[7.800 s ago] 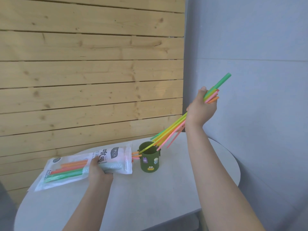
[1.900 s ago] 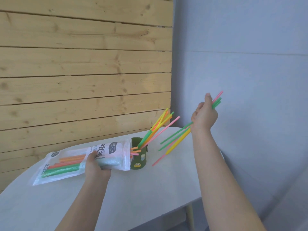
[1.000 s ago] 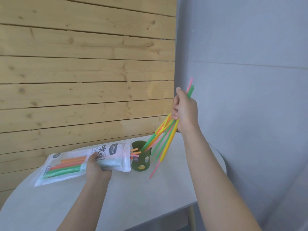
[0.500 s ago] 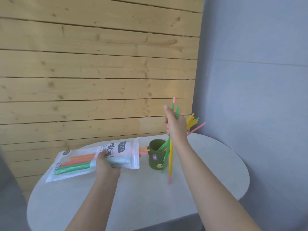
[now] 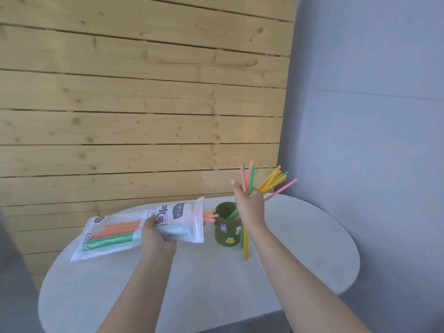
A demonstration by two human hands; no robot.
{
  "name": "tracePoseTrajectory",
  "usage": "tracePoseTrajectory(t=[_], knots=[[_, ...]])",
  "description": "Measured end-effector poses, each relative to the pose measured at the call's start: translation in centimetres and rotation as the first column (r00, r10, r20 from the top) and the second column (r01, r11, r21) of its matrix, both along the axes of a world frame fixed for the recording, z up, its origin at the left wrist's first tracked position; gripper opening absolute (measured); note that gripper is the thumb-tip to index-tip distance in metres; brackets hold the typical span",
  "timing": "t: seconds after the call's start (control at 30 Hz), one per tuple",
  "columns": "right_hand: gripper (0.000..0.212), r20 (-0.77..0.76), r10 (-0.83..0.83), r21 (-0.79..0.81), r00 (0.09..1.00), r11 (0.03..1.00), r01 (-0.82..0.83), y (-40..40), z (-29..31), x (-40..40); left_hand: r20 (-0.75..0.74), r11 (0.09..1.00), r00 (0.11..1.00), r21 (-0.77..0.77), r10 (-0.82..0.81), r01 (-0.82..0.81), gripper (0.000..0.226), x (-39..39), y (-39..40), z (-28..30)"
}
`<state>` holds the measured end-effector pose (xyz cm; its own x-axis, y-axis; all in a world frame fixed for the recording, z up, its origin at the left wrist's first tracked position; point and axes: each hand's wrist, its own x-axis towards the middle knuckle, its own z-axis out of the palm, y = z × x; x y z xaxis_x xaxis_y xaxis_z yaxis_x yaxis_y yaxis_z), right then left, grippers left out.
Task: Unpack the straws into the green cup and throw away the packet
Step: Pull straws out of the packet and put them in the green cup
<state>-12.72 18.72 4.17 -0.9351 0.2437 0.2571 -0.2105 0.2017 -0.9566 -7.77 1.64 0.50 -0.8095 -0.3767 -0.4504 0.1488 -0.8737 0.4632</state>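
Observation:
A dark green cup (image 5: 224, 233) with small stickers stands on the round grey table (image 5: 300, 248). Several coloured straws (image 5: 274, 181) lean out of it to the right. My right hand (image 5: 249, 207) is shut on a small bundle of straws (image 5: 245, 243), held upright just in front and to the right of the cup, lower ends touching or nearly touching the tabletop. My left hand (image 5: 156, 236) presses on the clear straw packet (image 5: 115, 234), which lies flat left of the cup with orange, red and green straws inside and a few tips poking out toward the cup.
A wooden slat wall (image 5: 144, 104) rises behind the table and a grey wall (image 5: 372, 116) stands on the right. The table's front edge curves near my forearms. A dark grey shape (image 5: 9, 272) sits at the left edge.
My right hand swung the held straws from slanting out at the right to upright beside the cup and lowered them toward the table. The left hand stayed on the packet.

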Motion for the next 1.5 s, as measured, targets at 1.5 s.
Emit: tracePoseTrajectory(t=[1.5], knots=[[0.056, -0.164, -0.144, -0.726, 0.976, 0.687, -0.021, 1.6, 6.0, -2.5, -0.025, 0.999, 0.999, 0.036, 0.032, -0.031, 0.010, -0.7, -1.5, -0.5]])
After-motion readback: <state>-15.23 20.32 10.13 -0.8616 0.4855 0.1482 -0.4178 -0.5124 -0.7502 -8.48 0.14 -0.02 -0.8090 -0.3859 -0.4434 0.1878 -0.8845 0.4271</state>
